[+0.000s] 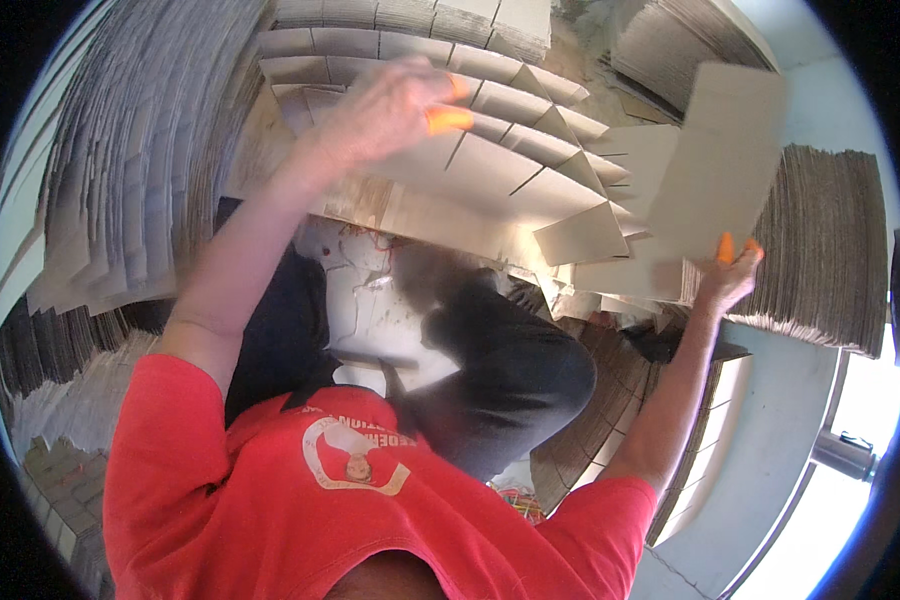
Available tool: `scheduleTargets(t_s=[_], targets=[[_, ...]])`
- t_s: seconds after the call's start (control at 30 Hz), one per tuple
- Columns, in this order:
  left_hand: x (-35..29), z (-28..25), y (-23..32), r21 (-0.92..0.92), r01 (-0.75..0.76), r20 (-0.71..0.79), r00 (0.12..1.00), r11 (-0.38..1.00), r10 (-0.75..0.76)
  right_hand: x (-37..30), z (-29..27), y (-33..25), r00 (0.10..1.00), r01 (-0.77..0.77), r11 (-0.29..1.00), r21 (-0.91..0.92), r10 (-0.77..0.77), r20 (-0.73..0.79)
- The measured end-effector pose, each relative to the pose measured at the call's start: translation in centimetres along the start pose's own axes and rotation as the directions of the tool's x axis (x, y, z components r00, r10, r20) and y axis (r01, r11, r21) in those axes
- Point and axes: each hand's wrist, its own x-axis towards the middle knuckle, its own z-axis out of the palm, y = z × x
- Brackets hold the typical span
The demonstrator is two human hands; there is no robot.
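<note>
A grid of slotted cardboard partition strips (pixel 515 140) stands on a low wooden surface in front of me, its long strips crossed by short ones at the right end. My left hand (pixel 395 110), slightly blurred, hovers over the left part of the grid. Orange covers sit on two of its fingertips, which are apart with nothing seen between them. Out to the right, my right hand (pixel 734 280), also with orange fingertip covers, grips a plain cardboard strip (pixel 722 160) by its lower end. That strip is tilted up and stands apart from the grid's right end.
Tall stacks of cardboard strips (pixel 150 150) rise on the left. Another stack (pixel 820 240) stands at the right beside a pale wall (pixel 760 430), with more piles (pixel 685 45) at the far right. My bent legs (pixel 510 370) are below the work surface (pixel 410 220).
</note>
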Motion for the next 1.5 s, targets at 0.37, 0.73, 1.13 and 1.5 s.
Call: scheduleTargets(t_s=[0.37,0.73,1.13,1.5], targets=[[-2.2,2.5,2.5,-0.095,0.078,0.169,0.984,0.992,-0.061,4.1,-9.9,-14.0,0.904,0.148,0.889,0.433,-0.299,0.305],[-2.9,3.2,2.8,-0.139,0.179,0.173,0.973,0.974,-0.154,2.8,-8.7,-17.5,0.846,0.118,0.834,0.539,-0.369,0.385],[-3.1,3.6,2.6,-0.170,0.199,0.177,0.970,0.965,-0.169,2.6,-7.7,-17.3,0.839,0.275,0.786,0.554,-0.478,0.262],[-2.7,3.5,2.6,-0.161,0.174,0.180,0.973,0.971,-0.145,1.0,-6.6,-16.8,0.801,0.228,0.815,0.532,-0.468,0.373]])
